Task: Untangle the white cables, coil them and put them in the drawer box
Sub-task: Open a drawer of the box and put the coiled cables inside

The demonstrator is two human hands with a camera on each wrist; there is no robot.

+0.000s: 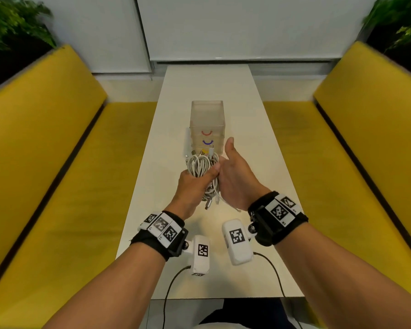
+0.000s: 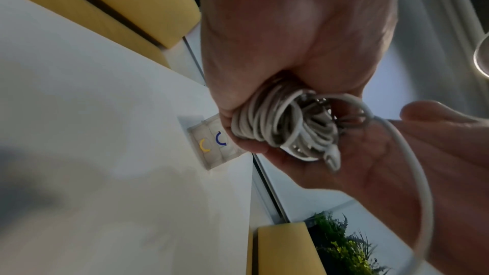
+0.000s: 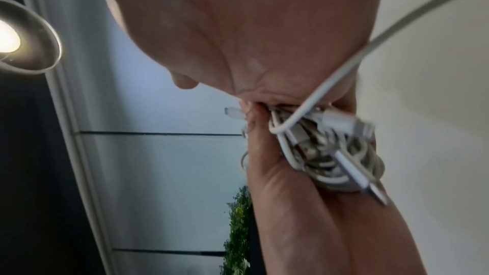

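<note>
A bundle of white cables (image 1: 199, 165) is held above the table, just in front of the translucent drawer box (image 1: 207, 119) with red, blue and yellow handles. My left hand (image 1: 195, 184) grips the bundle in a fist round its middle. My right hand (image 1: 237, 176) lies against the bundle's right side with its thumb straight up and its fingers curled behind the cables. Several connector ends hang below the fists. In the left wrist view the coils (image 2: 278, 124) bulge from my left hand (image 2: 291, 39), and one loose strand (image 2: 412, 164) runs across my right palm (image 2: 370, 175). The right wrist view shows plugs (image 3: 330, 150) jutting from the bundle.
The long white table (image 1: 259, 143) runs away from me between two yellow benches (image 1: 57, 162) (image 1: 365, 150). Plants (image 1: 10, 24) stand behind the benches. Black leads (image 1: 171, 288) trail from the wrist cameras over the table's near edge. A lit lamp (image 3: 16, 37) hangs overhead.
</note>
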